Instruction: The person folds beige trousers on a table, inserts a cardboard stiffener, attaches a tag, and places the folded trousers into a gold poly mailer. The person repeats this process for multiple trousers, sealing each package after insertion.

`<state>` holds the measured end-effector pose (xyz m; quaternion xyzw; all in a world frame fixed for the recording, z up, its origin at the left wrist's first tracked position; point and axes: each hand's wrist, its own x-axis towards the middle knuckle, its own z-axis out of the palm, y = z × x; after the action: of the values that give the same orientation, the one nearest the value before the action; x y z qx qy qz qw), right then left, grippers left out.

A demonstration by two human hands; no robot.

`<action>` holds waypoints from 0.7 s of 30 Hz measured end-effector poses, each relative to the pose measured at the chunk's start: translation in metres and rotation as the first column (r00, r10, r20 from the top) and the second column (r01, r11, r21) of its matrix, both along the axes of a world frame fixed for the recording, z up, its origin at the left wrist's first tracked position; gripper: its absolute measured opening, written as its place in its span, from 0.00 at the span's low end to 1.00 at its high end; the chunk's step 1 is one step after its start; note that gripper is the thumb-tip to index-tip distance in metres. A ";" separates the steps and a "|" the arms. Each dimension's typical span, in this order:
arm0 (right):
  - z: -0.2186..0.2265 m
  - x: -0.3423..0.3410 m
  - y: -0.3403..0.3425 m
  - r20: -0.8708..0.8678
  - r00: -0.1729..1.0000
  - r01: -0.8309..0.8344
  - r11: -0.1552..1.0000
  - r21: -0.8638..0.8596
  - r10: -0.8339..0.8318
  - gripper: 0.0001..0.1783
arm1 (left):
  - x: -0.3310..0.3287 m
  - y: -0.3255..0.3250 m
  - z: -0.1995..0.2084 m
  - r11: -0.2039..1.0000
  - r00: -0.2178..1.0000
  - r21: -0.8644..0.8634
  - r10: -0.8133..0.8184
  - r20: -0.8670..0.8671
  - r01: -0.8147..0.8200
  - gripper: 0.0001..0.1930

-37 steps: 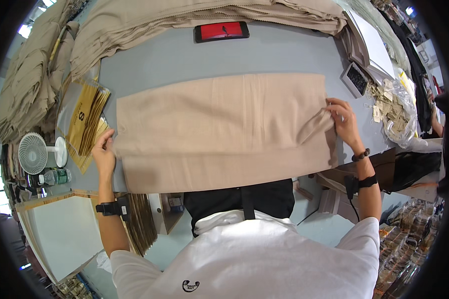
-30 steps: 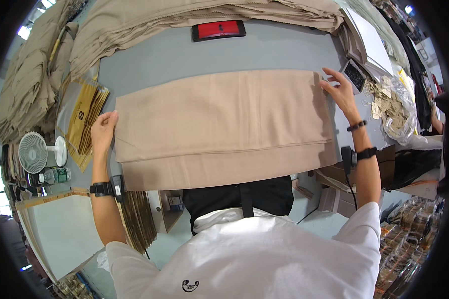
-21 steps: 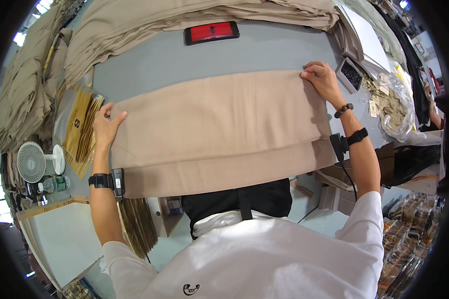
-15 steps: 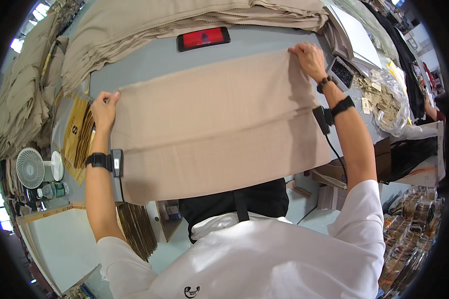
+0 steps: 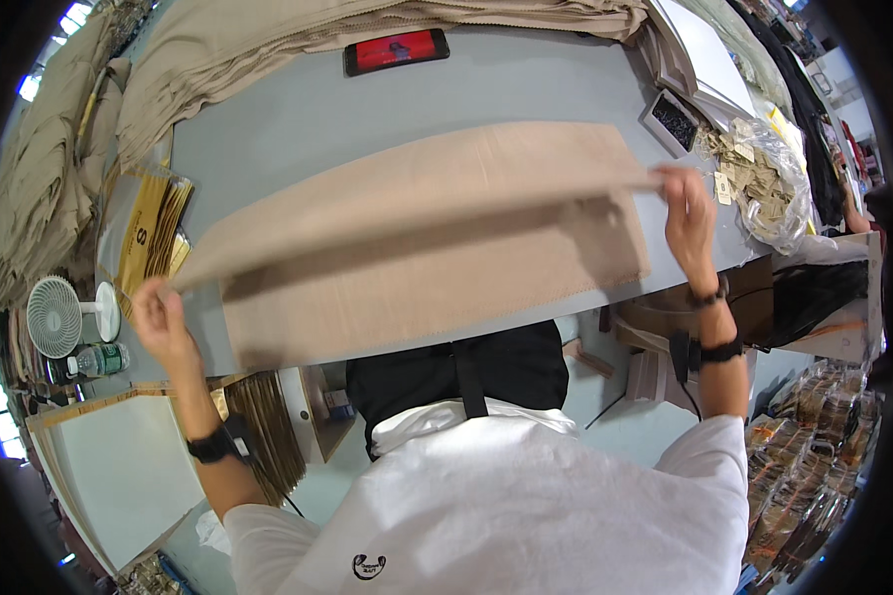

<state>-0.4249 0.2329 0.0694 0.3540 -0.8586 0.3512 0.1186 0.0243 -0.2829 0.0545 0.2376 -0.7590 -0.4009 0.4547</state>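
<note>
A beige piece of cloth (image 5: 446, 288) lies across the front of the grey table (image 5: 526, 84), its near edge along the table's edge. My left hand (image 5: 166, 322) pinches one corner of its raised layer at the left. At the right, my right hand (image 5: 692, 218) grips the other corner. Between the hands the lifted edge is stretched in a line above the lower layer and shades it. Some of the cloth near my hands is blurred by motion.
Beige cloth is piled along the back (image 5: 367, 30) and left. A phone (image 5: 397, 52) lies behind the cloth. Yellow packets (image 5: 149, 228), a small fan (image 5: 55, 315) and a bottle (image 5: 99, 359) are at left. A small box (image 5: 673, 124) and a clear bag of tags (image 5: 764, 188) are at right.
Both hands have drawn the cloth's far edge toward me and lifted it, so the cloth doubles over. My hands have also moved farther apart.
</note>
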 end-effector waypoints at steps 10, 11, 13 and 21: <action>-0.018 0.040 0.014 -0.004 0.978 -0.199 0.948 0.247 0.206 0.12 | 0.052 0.056 -0.055 0.945 0.831 0.138 0.182 0.525 -0.295 0.19; -0.022 0.040 0.002 -0.028 0.979 -0.191 0.952 0.240 0.204 0.12 | 0.044 0.056 -0.054 0.949 0.837 0.108 0.202 0.509 -0.295 0.18; -0.032 0.038 -0.022 -0.023 0.965 -0.245 0.929 0.276 0.261 0.19 | 0.031 0.060 -0.052 0.947 0.797 -0.011 0.275 0.539 -0.320 0.15; -0.057 0.039 -0.045 -0.009 0.970 -0.207 0.852 0.481 0.241 0.27 | 0.037 0.070 -0.043 0.916 0.800 0.104 0.277 0.533 -0.387 0.17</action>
<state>-0.3860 0.1878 0.0129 0.4819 -0.8667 0.1282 0.0156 0.0613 -0.2130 0.0118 0.5106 -0.7514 -0.3147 0.2749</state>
